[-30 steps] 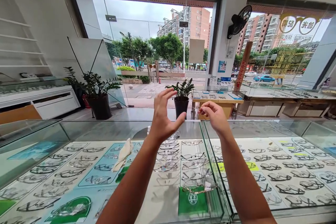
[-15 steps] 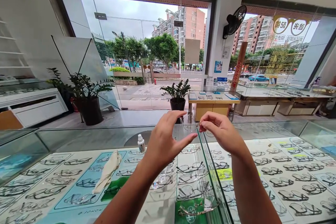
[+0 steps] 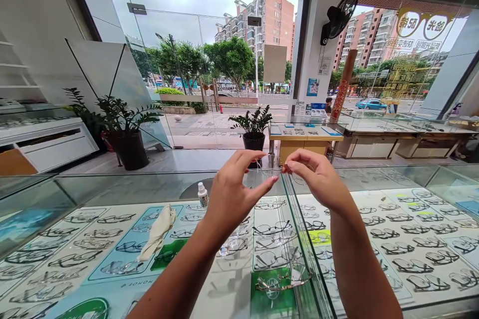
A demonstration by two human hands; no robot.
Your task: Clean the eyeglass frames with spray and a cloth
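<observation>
Both hands are raised over a glass display case (image 3: 228, 304), holding a thin-rimmed pair of glasses (image 3: 270, 173) between them. My left hand (image 3: 235, 192) has its thumb and fingers spread around the left lens side, thumb tip near the lower rim. My right hand (image 3: 318, 177) pinches the frame near its middle, its fingers partly hiding the other lens. On the case to the left stand a small white bottle (image 3: 202, 194) and a crumpled cream cloth (image 3: 159, 232). Another pair of glasses (image 3: 282, 284) lies at the front, above a green card (image 3: 262, 304).
Rows of glasses (image 3: 415, 246) fill the case on both sides. Beyond it are a potted plant (image 3: 254, 127), a larger plant (image 3: 127, 124), a wooden display table (image 3: 305, 137) and a wall fan (image 3: 339, 17). Glass panels face the street.
The view has tilted slightly downward. My left thumb has come closer to the lower rim of the glasses; my right hand keeps its pinch.
</observation>
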